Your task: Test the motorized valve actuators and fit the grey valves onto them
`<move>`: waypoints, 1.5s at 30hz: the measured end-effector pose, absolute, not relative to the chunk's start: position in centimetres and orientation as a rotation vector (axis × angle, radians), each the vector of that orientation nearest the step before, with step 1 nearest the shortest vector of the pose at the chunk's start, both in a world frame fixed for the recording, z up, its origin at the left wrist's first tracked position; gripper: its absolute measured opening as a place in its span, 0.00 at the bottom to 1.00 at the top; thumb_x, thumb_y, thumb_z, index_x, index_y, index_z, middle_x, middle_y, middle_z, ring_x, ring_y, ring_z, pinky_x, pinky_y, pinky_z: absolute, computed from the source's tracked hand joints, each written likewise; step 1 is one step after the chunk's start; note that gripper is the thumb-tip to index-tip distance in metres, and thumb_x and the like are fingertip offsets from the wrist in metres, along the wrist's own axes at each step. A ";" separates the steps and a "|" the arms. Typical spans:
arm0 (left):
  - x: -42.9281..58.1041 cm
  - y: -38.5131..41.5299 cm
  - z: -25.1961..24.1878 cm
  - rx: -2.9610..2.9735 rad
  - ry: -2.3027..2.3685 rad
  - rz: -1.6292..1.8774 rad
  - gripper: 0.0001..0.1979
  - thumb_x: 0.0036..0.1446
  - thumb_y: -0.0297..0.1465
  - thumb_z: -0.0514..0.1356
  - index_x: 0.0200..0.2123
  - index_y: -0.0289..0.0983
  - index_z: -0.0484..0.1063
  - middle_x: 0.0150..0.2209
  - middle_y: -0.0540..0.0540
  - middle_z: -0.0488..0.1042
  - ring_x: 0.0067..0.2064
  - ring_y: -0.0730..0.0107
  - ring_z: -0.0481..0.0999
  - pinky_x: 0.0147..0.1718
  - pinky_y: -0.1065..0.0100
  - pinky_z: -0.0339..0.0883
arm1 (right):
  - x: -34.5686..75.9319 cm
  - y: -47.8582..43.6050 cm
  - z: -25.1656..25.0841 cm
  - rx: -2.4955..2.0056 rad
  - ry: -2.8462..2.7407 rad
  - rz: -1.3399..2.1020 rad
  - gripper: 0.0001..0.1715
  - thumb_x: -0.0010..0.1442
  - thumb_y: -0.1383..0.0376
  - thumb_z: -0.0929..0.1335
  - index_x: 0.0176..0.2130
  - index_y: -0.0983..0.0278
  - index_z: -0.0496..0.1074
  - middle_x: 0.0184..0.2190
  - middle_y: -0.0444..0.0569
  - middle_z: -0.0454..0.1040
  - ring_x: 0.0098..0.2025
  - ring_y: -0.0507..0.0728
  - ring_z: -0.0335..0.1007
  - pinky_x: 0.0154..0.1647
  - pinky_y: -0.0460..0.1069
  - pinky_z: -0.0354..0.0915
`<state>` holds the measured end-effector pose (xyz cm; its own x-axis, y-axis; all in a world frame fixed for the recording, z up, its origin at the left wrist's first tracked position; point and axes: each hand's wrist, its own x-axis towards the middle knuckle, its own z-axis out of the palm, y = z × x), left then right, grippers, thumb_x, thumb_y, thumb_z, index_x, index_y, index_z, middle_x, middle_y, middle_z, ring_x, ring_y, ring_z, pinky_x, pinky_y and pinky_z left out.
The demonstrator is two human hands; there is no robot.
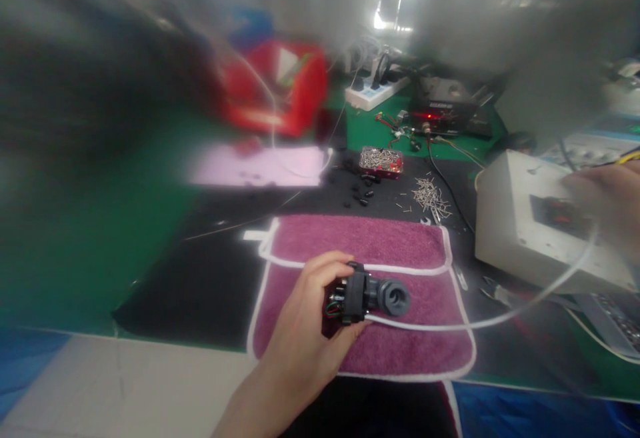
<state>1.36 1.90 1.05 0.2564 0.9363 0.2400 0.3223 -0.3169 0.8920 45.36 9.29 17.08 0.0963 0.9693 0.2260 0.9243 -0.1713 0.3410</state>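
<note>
My left hand [310, 318] is wrapped round a small black device [356, 297] above the purple towel [400, 351]. Thin coloured wires and small parts show at its open left side, and a round grey fitting with a hole points to the right. A white cable [450, 327] leaves its lower edge and arcs up to my right hand [613, 201]. That hand is blurred, over a pale metal box [505, 218] with a black socket or switch panel [560, 215]. Its fingers appear closed on the cable's end; the tip is hidden.
Behind the towel lie a tin of screws [381, 161], a loose pile of screws [431, 197] and small black parts [363, 198]. Farther back are a white power strip [373, 95], a black unit with a red light [445, 108] and a red bin [310, 91]. Pliers [495, 289] lie near the box.
</note>
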 end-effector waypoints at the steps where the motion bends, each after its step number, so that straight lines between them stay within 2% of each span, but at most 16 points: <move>1: 1.3 2.0 1.1 1.819 1.180 1.008 0.34 0.59 0.24 0.69 0.64 0.46 0.60 0.64 0.45 0.64 0.67 0.66 0.67 0.67 0.63 0.64 | 45.4 9.3 17.1 2.238 1.950 0.610 0.43 0.71 0.40 0.49 0.47 0.65 0.76 0.50 0.59 0.75 0.51 0.71 0.73 0.44 0.59 0.66; 4: 0.9 2.1 1.4 1.878 1.238 0.887 0.38 0.60 0.28 0.70 0.69 0.50 0.58 0.65 0.44 0.62 0.67 0.63 0.67 0.66 0.60 0.66 | 45.5 9.2 17.0 2.230 1.970 0.600 0.43 0.72 0.40 0.49 0.48 0.64 0.76 0.49 0.58 0.75 0.51 0.70 0.73 0.45 0.59 0.66; 8: 0.7 2.0 1.4 1.836 1.265 0.884 0.36 0.58 0.31 0.72 0.66 0.50 0.62 0.63 0.43 0.62 0.64 0.61 0.69 0.64 0.60 0.69 | 45.9 8.9 16.7 2.191 2.032 0.667 0.40 0.74 0.42 0.50 0.46 0.64 0.75 0.47 0.58 0.74 0.47 0.69 0.73 0.42 0.59 0.65; 12: 0.8 1.9 1.3 1.787 1.278 0.892 0.36 0.56 0.32 0.74 0.63 0.51 0.63 0.63 0.46 0.62 0.64 0.63 0.68 0.63 0.61 0.68 | 46.5 9.0 16.4 2.094 2.136 0.761 0.36 0.75 0.43 0.51 0.45 0.63 0.74 0.46 0.55 0.74 0.44 0.67 0.72 0.40 0.58 0.65; 18: 0.7 1.9 1.4 1.785 1.268 0.901 0.35 0.56 0.31 0.74 0.63 0.50 0.63 0.62 0.45 0.62 0.64 0.61 0.68 0.64 0.59 0.67 | 46.0 9.2 16.8 2.198 1.998 0.633 0.40 0.74 0.41 0.49 0.46 0.63 0.75 0.48 0.58 0.74 0.48 0.69 0.72 0.42 0.59 0.66; 23: 0.7 1.9 1.6 1.788 1.255 0.915 0.34 0.56 0.29 0.73 0.62 0.47 0.63 0.62 0.42 0.63 0.64 0.58 0.68 0.63 0.57 0.68 | 45.9 9.2 16.8 2.217 1.998 0.616 0.40 0.73 0.40 0.50 0.45 0.63 0.75 0.47 0.58 0.74 0.46 0.69 0.72 0.42 0.59 0.65; 33: 0.7 2.0 1.9 1.771 1.217 0.943 0.34 0.56 0.22 0.68 0.62 0.49 0.63 0.61 0.47 0.62 0.63 0.68 0.67 0.63 0.66 0.65 | 45.7 9.3 17.0 2.254 1.929 0.599 0.42 0.71 0.40 0.49 0.47 0.63 0.76 0.48 0.57 0.74 0.48 0.69 0.73 0.40 0.58 0.65; 37: 0.8 2.0 2.0 1.772 1.218 0.944 0.32 0.57 0.23 0.67 0.62 0.49 0.64 0.61 0.48 0.62 0.63 0.70 0.67 0.63 0.68 0.64 | 45.7 9.3 16.9 2.256 1.928 0.591 0.44 0.71 0.39 0.49 0.48 0.64 0.77 0.49 0.57 0.74 0.48 0.69 0.73 0.43 0.58 0.65; 45: 0.8 2.0 2.1 1.766 1.203 0.950 0.32 0.57 0.22 0.66 0.62 0.49 0.63 0.61 0.49 0.61 0.63 0.74 0.67 0.63 0.72 0.61 | 46.1 9.2 16.9 2.199 1.975 0.613 0.43 0.71 0.40 0.49 0.49 0.66 0.76 0.48 0.59 0.74 0.48 0.70 0.73 0.41 0.58 0.66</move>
